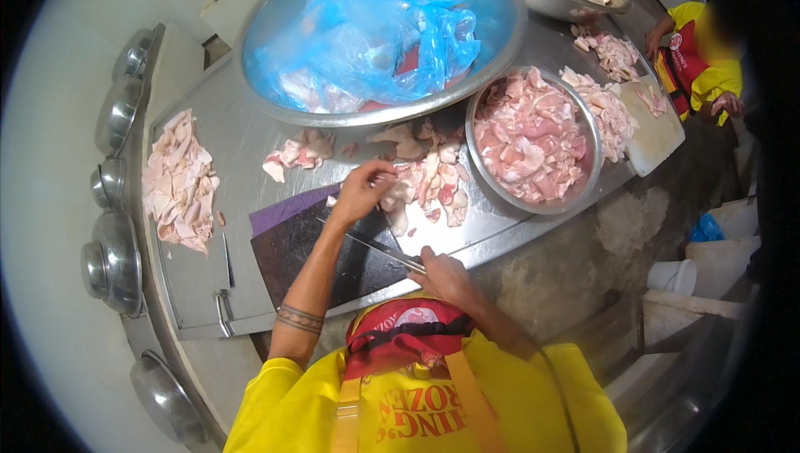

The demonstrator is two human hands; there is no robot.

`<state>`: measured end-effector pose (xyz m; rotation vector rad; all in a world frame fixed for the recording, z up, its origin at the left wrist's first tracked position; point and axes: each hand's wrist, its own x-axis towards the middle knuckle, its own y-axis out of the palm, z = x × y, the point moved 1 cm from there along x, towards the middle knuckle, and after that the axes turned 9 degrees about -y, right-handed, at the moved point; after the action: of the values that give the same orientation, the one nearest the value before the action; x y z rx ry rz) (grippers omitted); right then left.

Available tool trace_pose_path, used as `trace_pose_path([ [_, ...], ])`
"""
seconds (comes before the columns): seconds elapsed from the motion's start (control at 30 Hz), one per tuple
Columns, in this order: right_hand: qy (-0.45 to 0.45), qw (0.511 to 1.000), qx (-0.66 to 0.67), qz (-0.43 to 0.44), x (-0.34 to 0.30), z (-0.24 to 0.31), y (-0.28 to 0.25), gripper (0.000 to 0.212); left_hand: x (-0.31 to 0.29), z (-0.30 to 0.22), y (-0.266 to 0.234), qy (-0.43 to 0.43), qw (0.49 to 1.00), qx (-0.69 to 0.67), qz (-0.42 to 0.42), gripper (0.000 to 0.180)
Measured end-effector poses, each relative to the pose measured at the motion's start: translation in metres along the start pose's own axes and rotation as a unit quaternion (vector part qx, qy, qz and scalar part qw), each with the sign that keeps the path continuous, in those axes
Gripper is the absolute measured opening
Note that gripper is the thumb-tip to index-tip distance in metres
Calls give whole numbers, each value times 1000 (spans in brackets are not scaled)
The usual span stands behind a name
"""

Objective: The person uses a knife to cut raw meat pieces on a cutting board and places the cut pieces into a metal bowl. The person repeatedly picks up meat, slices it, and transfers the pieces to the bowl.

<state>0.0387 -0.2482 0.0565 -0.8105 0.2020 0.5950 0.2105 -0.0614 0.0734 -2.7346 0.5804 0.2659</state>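
My right hand [447, 276] is wrapped round the handle of a knife [379, 246]. Its blade points left across a dark cutting board [304, 249]. Past the board, my left hand [365, 192] reaches to the near-left side of a loose pile of raw meat pieces and skin [439, 182]. Its fingers are bent together at the pile, and what lies between them is hidden. Beside that pile, on the right, a round steel bowl [471, 140] is heaped with pink raw meat [533, 140]. Farther left lies a small clump of meat [300, 153].
A large steel basin [250, 90] holding a blue plastic bag [358, 28] fills the table's far side. Pale skin pieces [179, 182] lie at left, near a second knife [226, 260]. Steel bowls [117, 257] line the left wall. Another person [700, 61] stands far right, near a white board [654, 140].
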Motion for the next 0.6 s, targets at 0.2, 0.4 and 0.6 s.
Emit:
trace_pose_path([
  [0.2, -6, 999, -27, 17, 8, 13, 19, 49, 32, 24, 126, 98, 951, 293, -6, 23],
  [0.4, -2, 1000, -1, -19, -18, 14, 25, 46, 40, 43, 144, 18, 946, 322, -5, 26],
  [0.6, 53, 998, 28, 15, -18, 20, 28, 46, 19, -4, 31, -50, 955, -187, 226, 23],
])
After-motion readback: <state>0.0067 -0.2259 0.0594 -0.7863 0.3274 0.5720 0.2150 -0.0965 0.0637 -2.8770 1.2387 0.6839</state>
